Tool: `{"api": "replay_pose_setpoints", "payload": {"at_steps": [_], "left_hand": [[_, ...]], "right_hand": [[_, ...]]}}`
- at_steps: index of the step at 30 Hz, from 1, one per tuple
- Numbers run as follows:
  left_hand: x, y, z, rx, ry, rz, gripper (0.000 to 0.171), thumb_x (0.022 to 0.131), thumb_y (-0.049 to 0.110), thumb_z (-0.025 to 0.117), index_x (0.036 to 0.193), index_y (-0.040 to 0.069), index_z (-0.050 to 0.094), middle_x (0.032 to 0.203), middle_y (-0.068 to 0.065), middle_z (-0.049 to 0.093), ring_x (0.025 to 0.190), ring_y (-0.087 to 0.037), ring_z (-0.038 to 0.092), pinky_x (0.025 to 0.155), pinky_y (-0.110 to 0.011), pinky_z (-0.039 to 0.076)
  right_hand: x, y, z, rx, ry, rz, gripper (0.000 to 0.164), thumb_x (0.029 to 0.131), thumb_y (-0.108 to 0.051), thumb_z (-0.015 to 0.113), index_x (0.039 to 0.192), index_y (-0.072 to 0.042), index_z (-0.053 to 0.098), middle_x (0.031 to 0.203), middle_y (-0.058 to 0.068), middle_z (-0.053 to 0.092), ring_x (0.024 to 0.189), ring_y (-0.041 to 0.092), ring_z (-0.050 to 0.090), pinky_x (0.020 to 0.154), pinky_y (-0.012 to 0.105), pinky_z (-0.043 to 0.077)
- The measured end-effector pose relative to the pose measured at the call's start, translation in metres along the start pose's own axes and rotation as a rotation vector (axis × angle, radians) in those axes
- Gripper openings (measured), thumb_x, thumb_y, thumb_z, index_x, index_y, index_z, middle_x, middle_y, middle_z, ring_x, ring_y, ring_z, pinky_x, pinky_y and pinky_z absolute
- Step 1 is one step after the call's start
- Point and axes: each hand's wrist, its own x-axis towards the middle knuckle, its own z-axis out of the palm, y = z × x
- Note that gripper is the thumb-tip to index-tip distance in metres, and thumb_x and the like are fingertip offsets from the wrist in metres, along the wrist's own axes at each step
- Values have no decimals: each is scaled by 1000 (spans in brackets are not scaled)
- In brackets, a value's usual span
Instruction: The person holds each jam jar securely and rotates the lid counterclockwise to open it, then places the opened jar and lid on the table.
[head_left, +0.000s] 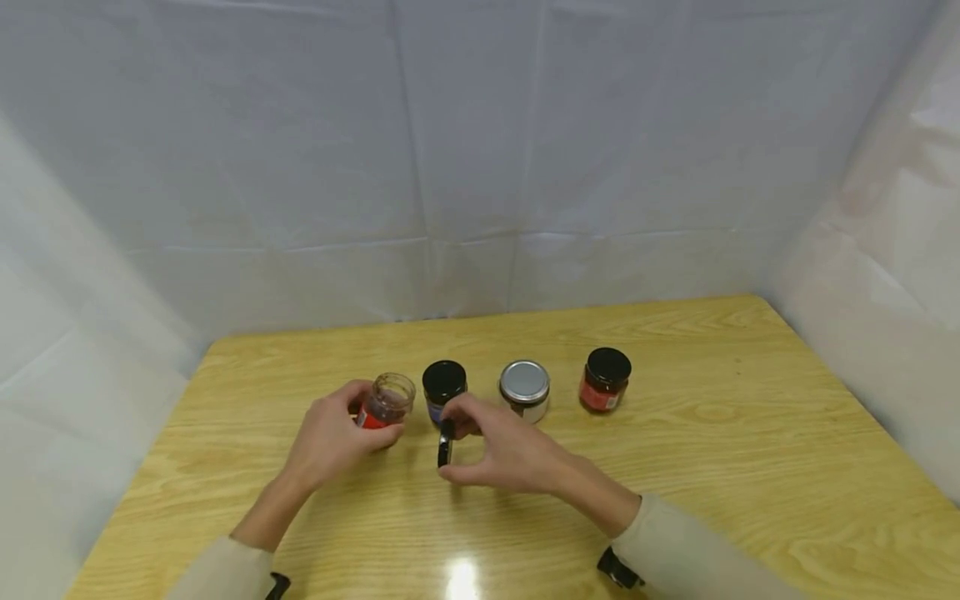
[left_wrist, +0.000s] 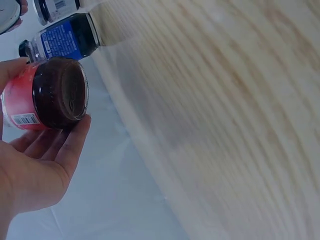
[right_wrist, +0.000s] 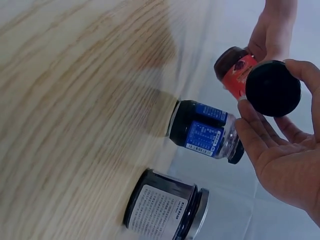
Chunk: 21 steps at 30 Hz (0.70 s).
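Note:
My left hand (head_left: 330, 437) grips a glass jar (head_left: 392, 398) with a red label; its mouth is uncovered. Dark contents fill the lower part of this jar (left_wrist: 56, 95) in the left wrist view, where its base shows clear of the table. To its right, my right hand (head_left: 513, 448) pinches a black lid (head_left: 446, 444) on edge between thumb and fingers. The lid (right_wrist: 273, 89) faces the right wrist camera with its black top. Just behind the right fingers stands a jar with a blue label (right_wrist: 204, 131) and a black lid, partly hidden in the head view.
A jar with a silver lid (head_left: 524, 382) and a white label stands right of the blue-labelled one. Farther right is a closed red-labelled jar (head_left: 604, 382). All are on a wooden table (head_left: 735, 433), with white sheeting (head_left: 480, 167) behind and at the sides.

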Motion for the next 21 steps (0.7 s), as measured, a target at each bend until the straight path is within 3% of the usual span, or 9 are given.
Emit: {"api": "replay_pose_setpoints", "payload": {"at_steps": [9,21], "left_hand": [[8,-11,0,-99,-7,-83,70,76,44,79,127,3,53,111,-12,63,100,-27,59,80,-43,49],[17,-22,6,-183,-17,-142,71,78,41,78,130,3,49,117,-16,60,107,-29,56,86,-45,47]], "right_hand": [[9,4,8,23,-9,5,55,81,-29,77,126,-11,50,114,-6,57,104,7,56,93,30,45],[16,5,16,18,-9,-5,52,81,-31,77,124,-17,49,120,-3,54,106,7,56,92,28,45]]}}
